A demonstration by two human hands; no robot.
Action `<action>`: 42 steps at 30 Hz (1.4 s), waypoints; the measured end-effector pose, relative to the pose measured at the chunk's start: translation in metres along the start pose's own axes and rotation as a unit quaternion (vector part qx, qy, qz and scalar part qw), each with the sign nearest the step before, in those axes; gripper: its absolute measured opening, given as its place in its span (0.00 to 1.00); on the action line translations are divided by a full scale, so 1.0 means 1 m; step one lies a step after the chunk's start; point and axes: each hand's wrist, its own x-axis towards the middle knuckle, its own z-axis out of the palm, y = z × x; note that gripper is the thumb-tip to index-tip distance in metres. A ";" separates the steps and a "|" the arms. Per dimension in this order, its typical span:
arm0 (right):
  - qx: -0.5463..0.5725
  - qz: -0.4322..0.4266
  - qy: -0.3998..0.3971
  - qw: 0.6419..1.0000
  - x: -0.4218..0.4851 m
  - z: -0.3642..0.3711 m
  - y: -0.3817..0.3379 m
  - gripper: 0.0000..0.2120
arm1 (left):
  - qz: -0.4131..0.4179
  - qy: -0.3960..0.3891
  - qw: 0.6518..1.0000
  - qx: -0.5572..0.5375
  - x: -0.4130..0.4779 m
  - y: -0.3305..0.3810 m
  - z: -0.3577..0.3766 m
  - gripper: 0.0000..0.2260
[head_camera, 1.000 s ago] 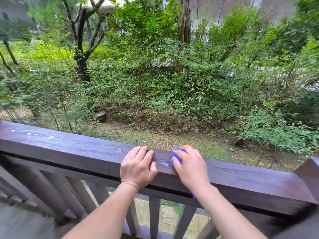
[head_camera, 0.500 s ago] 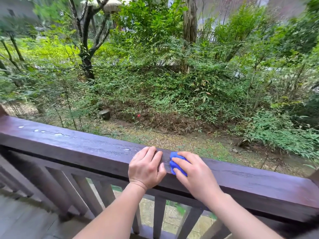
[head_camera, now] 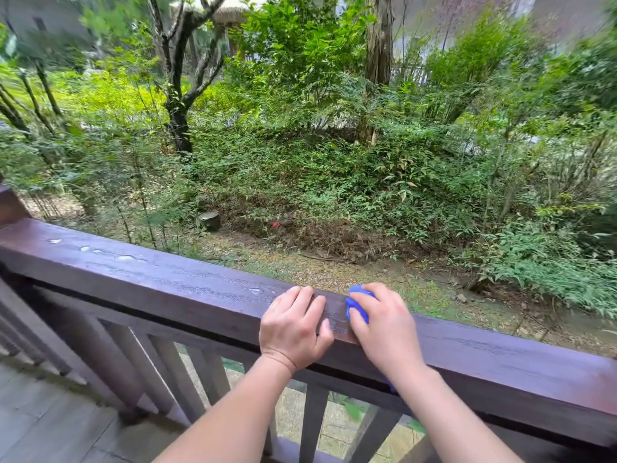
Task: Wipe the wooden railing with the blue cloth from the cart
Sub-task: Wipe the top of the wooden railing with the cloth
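A dark brown wooden railing [head_camera: 160, 282] runs from the upper left to the lower right, with water drops on its top at the left. My right hand [head_camera: 384, 325] presses a bunched blue cloth [head_camera: 357, 304] onto the top of the rail; most of the cloth is hidden under my palm, and a small blue bit shows below my wrist. My left hand [head_camera: 293, 325] rests flat on the rail just to the left of the cloth, fingers curled over the top, holding nothing. No cart is in view.
Vertical balusters [head_camera: 167, 372] stand below the rail. A wooden deck floor [head_camera: 43, 422] lies at the lower left. A railing post [head_camera: 10, 205] stands at the far left. Beyond the rail are gravel ground, shrubs and trees.
Both hands sit further right and lower in view as the head turned left. The cloth and both hands stay on the same stretch of rail; more of the left rail end shows.
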 end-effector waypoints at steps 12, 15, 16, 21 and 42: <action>-0.013 -0.048 0.005 0.999 -0.005 0.013 -0.013 0.10 | -0.047 -0.080 0.993 -0.072 0.006 0.004 -0.024 0.12; -0.003 -0.040 0.015 0.999 -0.001 0.015 -0.012 0.11 | -0.025 -0.051 0.992 -0.109 0.003 -0.010 -0.030 0.13; 0.000 -0.037 0.018 0.999 0.000 0.017 -0.014 0.11 | -0.019 -0.035 0.994 -0.104 0.002 -0.020 -0.032 0.13; 0.021 -0.106 0.005 0.994 0.005 0.035 -0.035 0.09 | -0.015 -0.026 1.000 -0.008 0.011 -0.103 -0.054 0.14; 0.010 -0.090 -0.016 0.996 0.014 0.066 -0.106 0.10 | -0.024 -0.010 1.000 0.014 -0.010 -0.179 -0.046 0.10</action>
